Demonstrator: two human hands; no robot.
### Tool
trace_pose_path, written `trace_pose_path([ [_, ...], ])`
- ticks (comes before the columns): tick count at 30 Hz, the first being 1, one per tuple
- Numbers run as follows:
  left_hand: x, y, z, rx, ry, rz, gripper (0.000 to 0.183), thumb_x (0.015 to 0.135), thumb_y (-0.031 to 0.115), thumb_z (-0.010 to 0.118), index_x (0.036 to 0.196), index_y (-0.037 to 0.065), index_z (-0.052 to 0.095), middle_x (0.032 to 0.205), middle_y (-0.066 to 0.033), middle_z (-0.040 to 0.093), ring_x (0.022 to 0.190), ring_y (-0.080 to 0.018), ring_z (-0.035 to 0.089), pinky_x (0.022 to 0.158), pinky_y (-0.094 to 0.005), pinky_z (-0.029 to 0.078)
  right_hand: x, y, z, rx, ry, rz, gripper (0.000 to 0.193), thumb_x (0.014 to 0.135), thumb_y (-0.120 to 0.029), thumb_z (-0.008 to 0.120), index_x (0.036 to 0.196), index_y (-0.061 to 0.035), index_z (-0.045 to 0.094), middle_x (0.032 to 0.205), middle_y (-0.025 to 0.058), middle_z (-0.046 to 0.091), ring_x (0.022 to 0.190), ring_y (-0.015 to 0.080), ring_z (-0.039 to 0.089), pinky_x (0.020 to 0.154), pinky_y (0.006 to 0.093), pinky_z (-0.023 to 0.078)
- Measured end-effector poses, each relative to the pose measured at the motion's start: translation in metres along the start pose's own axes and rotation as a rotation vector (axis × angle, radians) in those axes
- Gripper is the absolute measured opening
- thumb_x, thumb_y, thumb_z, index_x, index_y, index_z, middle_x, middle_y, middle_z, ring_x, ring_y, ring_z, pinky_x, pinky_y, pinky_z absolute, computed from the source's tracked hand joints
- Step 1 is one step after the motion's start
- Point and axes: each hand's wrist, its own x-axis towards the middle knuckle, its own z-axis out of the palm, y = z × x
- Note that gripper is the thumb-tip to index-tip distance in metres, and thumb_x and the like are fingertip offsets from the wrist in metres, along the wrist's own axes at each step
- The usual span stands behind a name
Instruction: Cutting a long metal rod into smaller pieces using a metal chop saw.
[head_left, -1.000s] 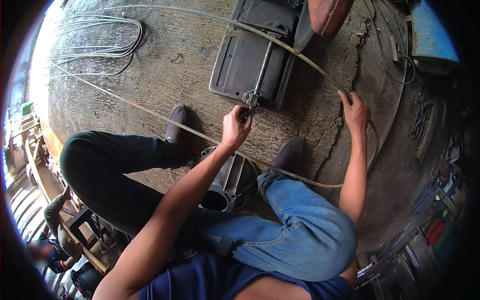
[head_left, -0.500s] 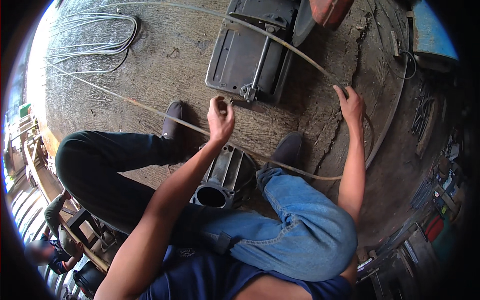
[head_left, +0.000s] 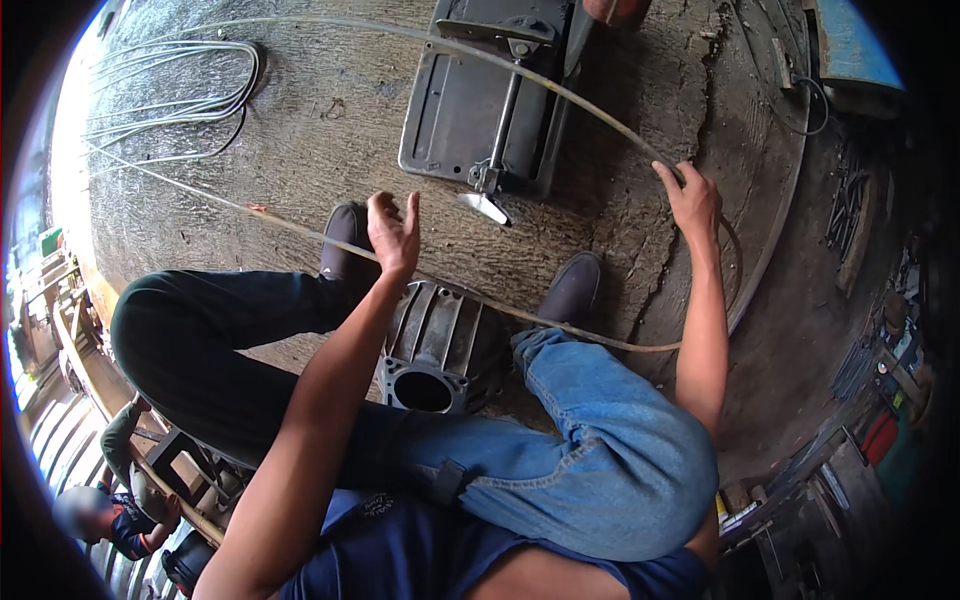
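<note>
My right hand is closed around a long, thin, bendy metal rod. The rod arcs over a grey cut-off machine base and loops back past my left wrist to the far left. My left hand holds nothing; its fingers point up and the thumb stands apart. To its right, apart from it, a flat crank handle sits on the end of the machine's clamp screw. Only a bit of a red part shows at the top edge.
A ribbed metal housing with a round opening stands between my legs. Coiled rod lies far left on the rough floor. Metal scraps line the right side, below a blue sheet. Another person is at lower left.
My left hand has moved left, away from the crank handle, and its fingers have spread. The handle has turned and now catches the light. My right hand keeps its hold on the metal rod.
</note>
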Motion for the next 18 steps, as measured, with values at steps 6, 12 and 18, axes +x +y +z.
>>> trace_pose_path([
  [6,-0.031,0.050,0.018,0.026,-0.267,0.555,0.090,0.065,0.047,0.085,0.126,-0.002,0.040,0.112,-0.0180,0.052,0.106,-0.0314,0.052,0.094,-0.0432,0.043,-0.001,-0.006,-0.005,0.013,0.029,-0.020,0.048,0.090,-0.046,0.062,0.073,-0.0023,0.059,0.060,0.0172,0.057,0.057,0.0383,0.055,0.051,0.0446,0.039],
  [12,-0.016,0.030,0.007,0.022,-0.060,0.558,0.066,0.070,0.018,0.082,0.122,-0.001,0.047,0.112,-0.0175,0.054,0.107,-0.0312,0.054,0.096,-0.0385,0.044,-0.002,-0.009,-0.015,0.013,0.005,-0.010,0.047,0.090,-0.047,0.061,0.075,-0.0025,0.061,0.060,0.0175,0.057,0.057,0.0389,0.055,0.052,0.0450,0.040],
  [18,0.064,0.005,-0.056,0.174,0.257,0.372,0.045,0.079,0.008,0.073,0.117,-0.001,0.050,0.103,-0.0184,0.055,0.097,-0.0328,0.055,0.089,-0.0422,0.044,-0.002,-0.008,-0.012,0.004,-0.008,0.016,0.048,0.090,-0.048,0.061,0.077,-0.0025,0.061,0.062,0.0185,0.058,0.058,0.0399,0.055,0.053,0.0457,0.040],
])
